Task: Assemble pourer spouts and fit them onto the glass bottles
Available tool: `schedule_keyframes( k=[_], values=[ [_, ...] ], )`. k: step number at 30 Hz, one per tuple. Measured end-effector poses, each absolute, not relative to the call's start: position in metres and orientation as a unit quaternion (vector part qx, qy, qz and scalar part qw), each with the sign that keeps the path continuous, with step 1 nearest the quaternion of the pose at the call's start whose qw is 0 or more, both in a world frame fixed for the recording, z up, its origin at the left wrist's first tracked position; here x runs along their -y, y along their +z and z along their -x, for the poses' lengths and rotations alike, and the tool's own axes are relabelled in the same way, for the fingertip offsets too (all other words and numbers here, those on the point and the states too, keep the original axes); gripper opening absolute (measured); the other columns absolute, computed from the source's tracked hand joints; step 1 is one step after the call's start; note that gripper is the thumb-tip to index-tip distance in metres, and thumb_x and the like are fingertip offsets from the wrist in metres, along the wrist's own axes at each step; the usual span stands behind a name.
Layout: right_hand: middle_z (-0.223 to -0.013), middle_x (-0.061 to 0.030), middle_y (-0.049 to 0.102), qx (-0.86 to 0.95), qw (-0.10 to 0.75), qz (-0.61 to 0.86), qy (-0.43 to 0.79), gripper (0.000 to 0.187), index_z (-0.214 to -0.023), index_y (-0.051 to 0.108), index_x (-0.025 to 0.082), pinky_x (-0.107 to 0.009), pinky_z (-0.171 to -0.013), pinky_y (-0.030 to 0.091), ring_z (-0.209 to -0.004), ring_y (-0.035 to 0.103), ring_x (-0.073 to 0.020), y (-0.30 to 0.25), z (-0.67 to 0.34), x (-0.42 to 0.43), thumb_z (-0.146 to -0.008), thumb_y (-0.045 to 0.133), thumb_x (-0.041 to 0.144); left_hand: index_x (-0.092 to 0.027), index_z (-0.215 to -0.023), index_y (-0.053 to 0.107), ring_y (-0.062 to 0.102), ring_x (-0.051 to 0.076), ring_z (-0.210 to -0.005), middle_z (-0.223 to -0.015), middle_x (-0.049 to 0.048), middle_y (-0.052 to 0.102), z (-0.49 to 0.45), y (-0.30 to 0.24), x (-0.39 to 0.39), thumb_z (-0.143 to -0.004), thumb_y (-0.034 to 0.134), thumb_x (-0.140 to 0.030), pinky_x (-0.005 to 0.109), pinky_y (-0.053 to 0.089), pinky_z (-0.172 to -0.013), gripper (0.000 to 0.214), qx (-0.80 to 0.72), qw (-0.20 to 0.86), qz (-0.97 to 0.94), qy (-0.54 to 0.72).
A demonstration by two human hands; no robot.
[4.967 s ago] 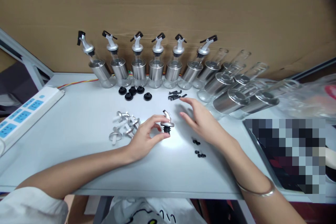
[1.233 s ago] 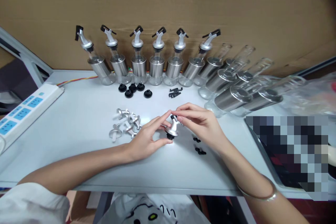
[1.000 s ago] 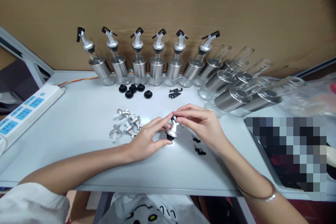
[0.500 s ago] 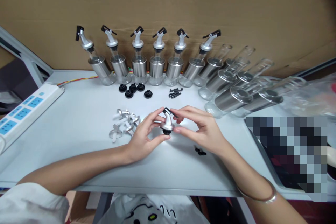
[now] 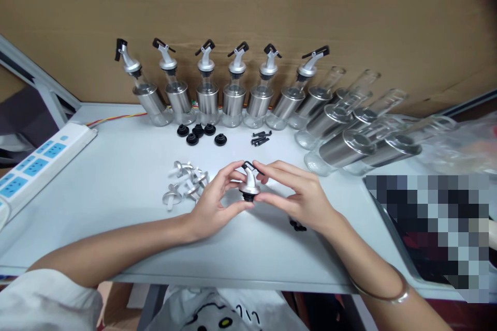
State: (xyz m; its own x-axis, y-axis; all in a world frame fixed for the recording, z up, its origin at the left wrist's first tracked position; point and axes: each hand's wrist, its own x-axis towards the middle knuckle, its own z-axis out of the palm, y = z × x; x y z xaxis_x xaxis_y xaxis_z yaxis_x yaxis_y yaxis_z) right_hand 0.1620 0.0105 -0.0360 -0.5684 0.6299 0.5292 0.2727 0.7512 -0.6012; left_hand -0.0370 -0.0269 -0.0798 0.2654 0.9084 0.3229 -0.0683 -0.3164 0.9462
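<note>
A silver pourer spout with a black lever on top and a black stopper below is held just above the white table. My left hand pinches it from the left, thumb under the rim and fingers at the top. My right hand grips it from the right, fingers by the black lever. Loose silver spouts lie to the left of my hands. Small black bits lie by my right wrist.
Several capped steel-sleeved glass bottles stand along the cardboard wall; uncapped ones crowd the right. Black stoppers and black levers lie before them. A power strip sits on the left, a plastic bag on the right.
Five seconds ago my right hand lay open toward the black levers; it has since brought one to the spout. The spout now stands upright between both hands with the lever on top.
</note>
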Motion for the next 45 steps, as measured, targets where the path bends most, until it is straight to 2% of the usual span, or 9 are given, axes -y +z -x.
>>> schedule_keyframes(
  k=[4,10,21,26,36,45],
  values=[
    [-0.078,-0.0033,0.062,0.848,0.388,0.270,0.240,0.046,-0.130,0.059,0.019,-0.028,-0.068,0.055,-0.069,0.061,-0.0136,-0.0364,-0.1615,-0.0106,-0.086,0.065,0.033,-0.031,-0.137,0.041,0.058,0.018,-0.105,-0.105,0.0032,0.057,0.0373,-0.0780,0.0268,-0.081,0.071,-0.019,0.037,0.048,-0.099,0.065,-0.348,0.486,-0.633,0.492],
    [-0.073,-0.0009,0.063,0.828,0.416,0.275,0.256,0.045,-0.126,0.063,0.025,-0.028,-0.064,0.055,-0.064,0.062,-0.0131,-0.0377,-0.1598,-0.0102,-0.082,0.070,0.034,-0.032,-0.139,0.040,0.059,0.017,-0.104,-0.106,0.0033,0.058,0.0378,-0.0776,0.0280,-0.081,0.070,-0.019,0.037,0.049,-0.098,0.067,-0.355,0.479,-0.642,0.482],
    [-0.074,-0.0024,0.066,0.823,0.422,0.280,0.258,0.043,-0.120,0.067,0.021,-0.028,-0.065,0.056,-0.063,0.063,-0.0133,-0.0375,-0.1587,-0.0093,-0.080,0.072,0.034,-0.030,-0.138,0.039,0.059,0.017,-0.101,-0.101,0.0025,0.058,0.0370,-0.0791,0.0264,-0.080,0.071,-0.018,0.035,0.051,-0.097,0.068,-0.346,0.474,-0.640,0.496],
    [-0.073,-0.0030,0.069,0.825,0.418,0.271,0.266,0.023,-0.106,0.072,0.020,-0.026,-0.061,0.055,-0.062,0.065,-0.0127,-0.0368,-0.1578,-0.0088,-0.086,0.067,0.030,-0.030,-0.139,0.041,0.059,0.016,-0.099,-0.102,0.0022,0.056,0.0378,-0.0790,0.0262,-0.079,0.073,-0.020,0.034,0.051,-0.096,0.069,-0.360,0.473,-0.642,0.484],
    [-0.082,-0.0061,0.074,0.789,0.404,0.334,0.320,0.013,-0.096,0.071,0.020,-0.030,-0.068,0.056,-0.073,0.069,-0.0168,-0.0328,-0.1574,-0.0071,-0.085,0.067,0.025,-0.030,-0.134,0.046,0.061,0.017,-0.102,-0.106,0.0030,0.060,0.0365,-0.0778,0.0269,-0.077,0.073,-0.017,0.035,0.052,-0.096,0.064,-0.365,0.484,-0.630,0.485],
    [-0.076,-0.0025,0.070,0.784,0.399,0.365,0.306,0.017,-0.097,0.071,0.019,-0.028,-0.067,0.054,-0.069,0.066,-0.0149,-0.0328,-0.1564,-0.0050,-0.082,0.063,0.016,-0.029,-0.133,0.047,0.060,0.017,-0.103,-0.110,0.0038,0.060,0.0365,-0.0761,0.0258,-0.077,0.073,-0.015,0.034,0.052,-0.096,0.063,-0.365,0.477,-0.637,0.484]
  ],
)
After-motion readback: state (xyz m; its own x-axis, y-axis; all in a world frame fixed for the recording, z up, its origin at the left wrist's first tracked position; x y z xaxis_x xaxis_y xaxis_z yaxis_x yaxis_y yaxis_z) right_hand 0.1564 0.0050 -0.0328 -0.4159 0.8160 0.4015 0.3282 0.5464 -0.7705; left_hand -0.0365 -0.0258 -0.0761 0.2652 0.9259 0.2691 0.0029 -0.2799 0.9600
